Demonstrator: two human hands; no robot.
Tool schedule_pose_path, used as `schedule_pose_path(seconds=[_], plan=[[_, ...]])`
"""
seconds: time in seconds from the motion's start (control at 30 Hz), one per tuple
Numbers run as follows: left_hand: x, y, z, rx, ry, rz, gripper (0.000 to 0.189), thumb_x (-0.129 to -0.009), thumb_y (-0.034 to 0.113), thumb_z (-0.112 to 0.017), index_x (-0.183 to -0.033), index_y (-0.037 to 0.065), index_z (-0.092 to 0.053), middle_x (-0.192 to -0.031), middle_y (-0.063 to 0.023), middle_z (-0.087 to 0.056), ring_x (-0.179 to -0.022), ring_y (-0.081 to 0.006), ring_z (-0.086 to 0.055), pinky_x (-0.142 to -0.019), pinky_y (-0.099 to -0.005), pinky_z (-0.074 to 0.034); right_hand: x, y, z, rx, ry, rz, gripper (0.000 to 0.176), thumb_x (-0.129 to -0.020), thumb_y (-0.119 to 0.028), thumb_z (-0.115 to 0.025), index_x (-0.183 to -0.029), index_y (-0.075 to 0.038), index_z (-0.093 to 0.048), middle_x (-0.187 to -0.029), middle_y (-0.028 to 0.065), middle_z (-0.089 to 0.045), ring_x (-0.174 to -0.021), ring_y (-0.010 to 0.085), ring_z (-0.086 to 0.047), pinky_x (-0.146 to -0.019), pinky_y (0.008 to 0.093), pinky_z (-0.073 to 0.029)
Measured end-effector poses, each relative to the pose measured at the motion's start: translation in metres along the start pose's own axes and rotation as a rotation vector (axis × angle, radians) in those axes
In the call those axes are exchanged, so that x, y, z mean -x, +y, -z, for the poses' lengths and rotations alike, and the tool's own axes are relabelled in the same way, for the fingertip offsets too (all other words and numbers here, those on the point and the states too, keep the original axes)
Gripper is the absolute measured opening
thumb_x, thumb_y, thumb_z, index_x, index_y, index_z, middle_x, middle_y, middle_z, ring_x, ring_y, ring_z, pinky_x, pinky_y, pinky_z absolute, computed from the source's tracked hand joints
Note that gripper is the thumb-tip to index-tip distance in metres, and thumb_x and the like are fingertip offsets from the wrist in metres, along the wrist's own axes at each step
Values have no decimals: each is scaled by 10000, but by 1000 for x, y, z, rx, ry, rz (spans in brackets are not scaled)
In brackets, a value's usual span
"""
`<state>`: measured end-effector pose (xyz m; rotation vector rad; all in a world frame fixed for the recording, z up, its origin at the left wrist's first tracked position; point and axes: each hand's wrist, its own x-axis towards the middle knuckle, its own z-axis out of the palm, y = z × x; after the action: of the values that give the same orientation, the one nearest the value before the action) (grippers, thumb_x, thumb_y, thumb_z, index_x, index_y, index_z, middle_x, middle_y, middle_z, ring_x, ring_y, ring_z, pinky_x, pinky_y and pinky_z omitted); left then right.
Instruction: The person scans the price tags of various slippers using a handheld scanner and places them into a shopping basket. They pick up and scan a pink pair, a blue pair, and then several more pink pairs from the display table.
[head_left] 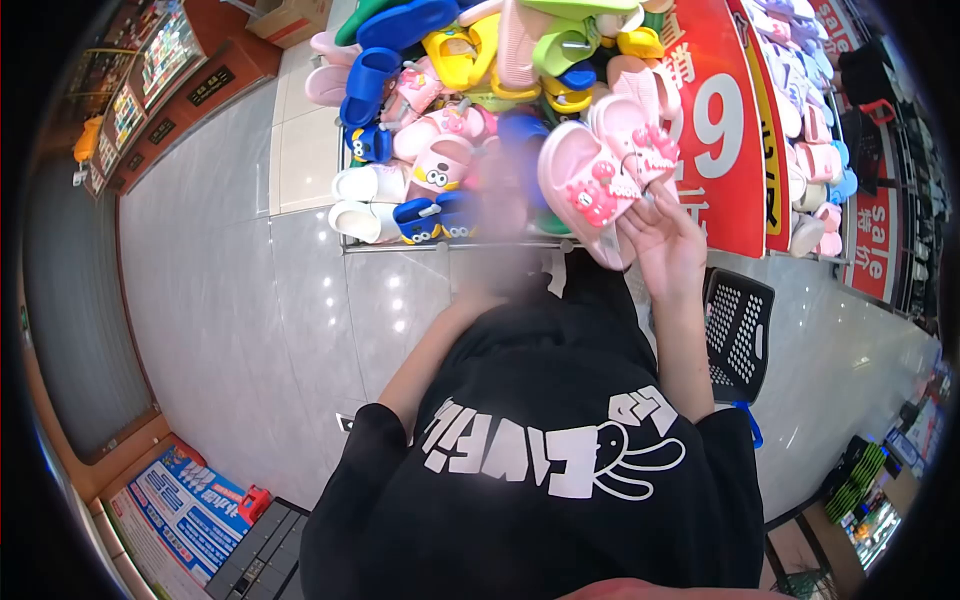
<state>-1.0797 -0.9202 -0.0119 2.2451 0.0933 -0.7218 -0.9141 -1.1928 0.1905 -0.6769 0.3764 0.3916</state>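
My right hand [668, 243] holds a pair of pink clogs [583, 180] by their edge, lifted at the front of the shoe display. Raised red and pink cartoon figures decorate their tops. My left hand [508, 235] is smeared by motion at the display's front edge, so its fingers cannot be made out. Close to it on the left lie blue clogs with cartoon eyes [418, 220] and white clogs [366, 222]. Just beyond is a pink clog with a round-eyed face [440, 170].
Yellow clogs [461, 55] and blue slippers [370, 85] are heaped farther back. A red price sign [715, 120] stands right of the pile, beside another shoe rack [815, 160]. A black perforated chair [738, 335] is near my right elbow. Grey tiled floor [230, 300] spreads leftward.
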Motion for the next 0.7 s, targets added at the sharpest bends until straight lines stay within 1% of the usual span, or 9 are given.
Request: schedule_pose_path(seconds=[0.1,0.13,0.2,0.3,0.4,0.47,0.6,0.67,0.7], plan=[[2,25,18,64,50,-39,538,-736,211,-692,-1232,31,-588,-1048,-230,-662,-966,-381,-636,-855,-430,-498,-5,6,15,-59,38,-70,563,-907,-139,-500,-1401,80,-344,-1307,229,-528,-1210,331,-527,-1059,452,-393],[-5,11,14,62,48,-32,538,-736,211,-692,-1232,31,-588,-1048,-230,-662,-966,-381,-636,-855,-430,-498,-6,6,17,-76,58,-82,563,-906,-138,-506,-1400,75,-342,-1302,233,-529,-1215,336,-522,-1059,455,-393],[-25,-27,-6,-75,26,-228,499,-785,222,-673,-1242,41,-585,-1101,-214,-655,-1033,-367,-620,-897,-428,-483,-6,6,12,-43,65,-68,600,-904,-140,-517,-1417,85,-300,-1313,247,-508,-1243,350,-497,-1079,472,-372],[-21,34,28,18,-40,-166,454,-816,250,-669,-1217,46,-607,-1163,-199,-641,-1094,-347,-600,-940,-422,-464,-13,-1,-14,15,41,1,646,-919,-121,-488,-1447,104,-191,-1384,299,-406,-1322,389,-407,-1129,490,-319],[-36,-10,-13,-74,123,-222,458,-829,274,-669,-1217,40,-608,-1180,-187,-642,-1086,-336,-606,-935,-416,-466,-26,-1,-38,34,-116,46,676,-912,-116,-500,-1453,106,-160,-1397,295,-384,-1333,390,-390,-1140,491,-303],[-24,8,-6,-58,99,-220,463,-826,272,-670,-1223,42,-604,-1178,-187,-642,-1080,-337,-609,-931,-415,-468,-35,7,-52,78,-231,52,659,-905,-118,-510,-1443,107,-203,-1393,266,-410,-1336,364,-399,-1141,473,-305],[2,41,26,-23,70,-219,488,-817,262,-675,-1248,50,-587,-1170,-190,-645,-1054,-338,-619,-915,-413,-476,-86,57,-21,122,-256,-60,649,-897,-98,-522,-1442,103,-233,-1325,225,-470,-1293,316,-449,-1091,442,-376],[12,60,41,-10,64,-221,501,-813,258,-677,-1260,55,-579,-1166,-191,-646,-1041,-339,-624,-906,-411,-480,-96,80,-7,335,-65,-218,649,-899,-99,-544,-1440,101,-248,-1253,187,-524,-1213,277,-523,-1027,410,-444],[15,70,50,-4,65,-221,508,-810,255,-678,-1266,57,-574,-1164,-192,-646,-1035,-339,-627,-902,-411,-482,-97,88,-1,339,-69,-216,649,-899,-99,-544,-1440,101,-248,-1253,187,-524,-1213,277,-523,-1027,410,-444]])
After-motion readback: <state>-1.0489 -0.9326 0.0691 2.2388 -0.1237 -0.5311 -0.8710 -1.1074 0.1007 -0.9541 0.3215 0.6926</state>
